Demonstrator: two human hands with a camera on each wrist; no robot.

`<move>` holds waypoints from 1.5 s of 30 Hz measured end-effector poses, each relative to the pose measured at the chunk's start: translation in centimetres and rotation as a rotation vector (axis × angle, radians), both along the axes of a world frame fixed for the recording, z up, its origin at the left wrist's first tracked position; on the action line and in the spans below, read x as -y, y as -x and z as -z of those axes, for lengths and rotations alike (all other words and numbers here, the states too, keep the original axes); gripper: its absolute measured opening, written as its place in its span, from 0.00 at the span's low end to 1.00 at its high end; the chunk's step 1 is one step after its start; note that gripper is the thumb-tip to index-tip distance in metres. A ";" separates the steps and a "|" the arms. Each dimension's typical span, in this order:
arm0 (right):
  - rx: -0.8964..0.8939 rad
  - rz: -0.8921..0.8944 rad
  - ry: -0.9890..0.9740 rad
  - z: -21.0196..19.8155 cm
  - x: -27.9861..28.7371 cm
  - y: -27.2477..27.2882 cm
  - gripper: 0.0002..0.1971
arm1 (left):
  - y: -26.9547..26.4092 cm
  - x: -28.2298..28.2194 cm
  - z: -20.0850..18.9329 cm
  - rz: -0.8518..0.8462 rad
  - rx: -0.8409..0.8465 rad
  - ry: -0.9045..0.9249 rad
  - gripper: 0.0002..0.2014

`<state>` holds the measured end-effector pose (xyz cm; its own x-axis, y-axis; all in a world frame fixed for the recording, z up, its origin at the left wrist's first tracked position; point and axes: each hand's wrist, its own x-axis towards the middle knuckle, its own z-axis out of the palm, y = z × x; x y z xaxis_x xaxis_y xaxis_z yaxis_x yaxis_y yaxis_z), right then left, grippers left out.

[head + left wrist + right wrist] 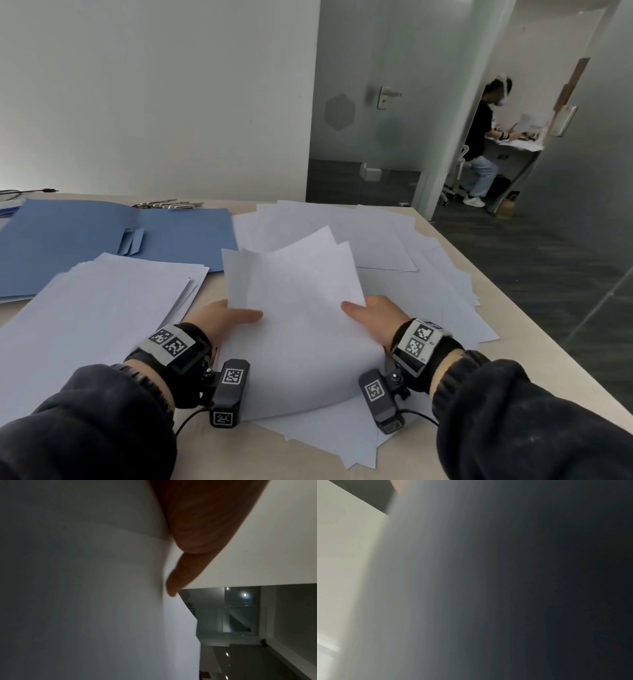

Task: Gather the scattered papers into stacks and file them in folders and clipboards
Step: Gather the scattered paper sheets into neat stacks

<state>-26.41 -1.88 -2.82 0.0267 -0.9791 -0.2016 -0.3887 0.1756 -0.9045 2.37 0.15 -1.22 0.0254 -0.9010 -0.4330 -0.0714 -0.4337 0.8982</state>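
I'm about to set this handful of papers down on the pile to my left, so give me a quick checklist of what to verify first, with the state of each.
1. Both hands hold the sheets: ok. The left hand and right hand grip the held sheets at opposite edges, thumbs on top.
2. Held sheets squared: not ok. Their top corners fan apart.
3. Gathered stack on the left free to receive: ok, nothing lies on it.
4. Gathered stack's edges aligned: not ok, its right edges are staggered.
5. Blue folder open: ok, lying flat behind the stack.
6. Loose papers all collected: not ok, many remain spread at right.
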 end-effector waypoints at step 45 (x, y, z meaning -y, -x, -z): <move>-0.701 -0.115 -0.133 -4.2 4.0 11.1 0.06 | -0.2 1.0 1.4 -0.091 0.084 -0.017 0.07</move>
<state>-37.49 -5.93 1.41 -0.0507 -0.9440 -0.3261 -0.8925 0.1894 -0.4093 2.58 -0.84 -2.57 0.1437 -0.8859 -0.4410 -0.1058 -0.4568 0.8832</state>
